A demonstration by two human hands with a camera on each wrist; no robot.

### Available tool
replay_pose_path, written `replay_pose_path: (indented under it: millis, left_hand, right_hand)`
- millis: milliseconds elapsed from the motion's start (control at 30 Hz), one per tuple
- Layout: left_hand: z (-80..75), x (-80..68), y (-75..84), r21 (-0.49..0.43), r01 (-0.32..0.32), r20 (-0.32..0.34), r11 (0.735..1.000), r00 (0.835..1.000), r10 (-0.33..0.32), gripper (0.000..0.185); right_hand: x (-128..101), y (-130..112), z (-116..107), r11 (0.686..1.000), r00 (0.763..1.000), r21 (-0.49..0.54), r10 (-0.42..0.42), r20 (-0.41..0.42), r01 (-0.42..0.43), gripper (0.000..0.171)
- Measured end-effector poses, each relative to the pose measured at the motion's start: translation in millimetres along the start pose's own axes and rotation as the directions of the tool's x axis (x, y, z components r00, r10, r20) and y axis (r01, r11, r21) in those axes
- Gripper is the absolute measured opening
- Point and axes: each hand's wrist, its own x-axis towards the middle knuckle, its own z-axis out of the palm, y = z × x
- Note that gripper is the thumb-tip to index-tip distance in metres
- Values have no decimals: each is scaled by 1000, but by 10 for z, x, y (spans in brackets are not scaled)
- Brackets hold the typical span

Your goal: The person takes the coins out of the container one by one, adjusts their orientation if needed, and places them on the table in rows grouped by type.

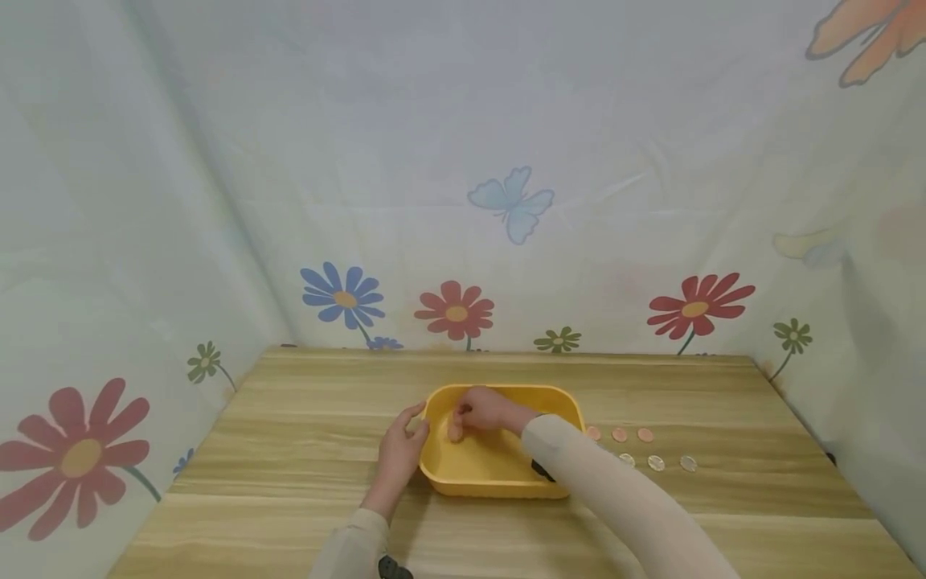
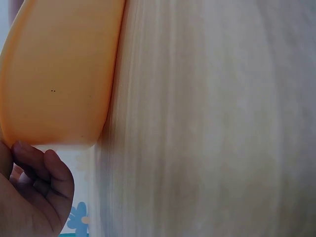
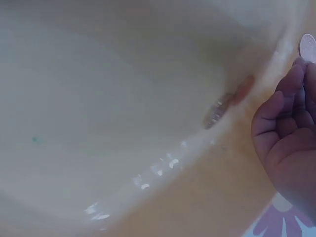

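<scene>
Tbl (image 1: pixel 304 434): disc (image 3: pixel 308 48) in R hand (image 1: pixel 486 408)

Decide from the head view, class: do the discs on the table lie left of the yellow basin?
No, the pink discs and pale discs lie to the right of the yellow basin.

Muted diffuse light, faint shadow beside yellow tray (image 1: pixel 499 489), hazy right-wrist view

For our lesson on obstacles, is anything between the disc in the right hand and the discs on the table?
Yes, the yellow basin: its right wall stands between the disc in the right hand and the discs on the table.
</scene>
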Motion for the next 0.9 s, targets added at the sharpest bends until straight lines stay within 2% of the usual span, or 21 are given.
replay_pose_path:
  millis: [167,300,667,767,900]
  left_hand:
    - [1,-1,8,-4,-3,0,1000,1000,3,42]
    - [8,1,2,-1,-2,2,1000,1000,2,42]
    - [13,-1,-7,5,16,-4,1000,1000,-16,42]
    - [10,-3,-5,9,17,-1,1000,1000,-17,43]
    - [6,-2,2,9,12,0,1000,1000,-12,43]
  right_hand:
    - [-44,-60,-129,990,997,121,68,29,-71,19]
    - [-115,-115,-231,979,993,170,103,58,-111,19]
    - [-337,-102,-487,967,988,212,126,86,-142,15]
    - [-391,-133,-578,960,987,233,144,76,-158,15]
    - [-440,-180,-700,964,987,212,154,41,-159,15]
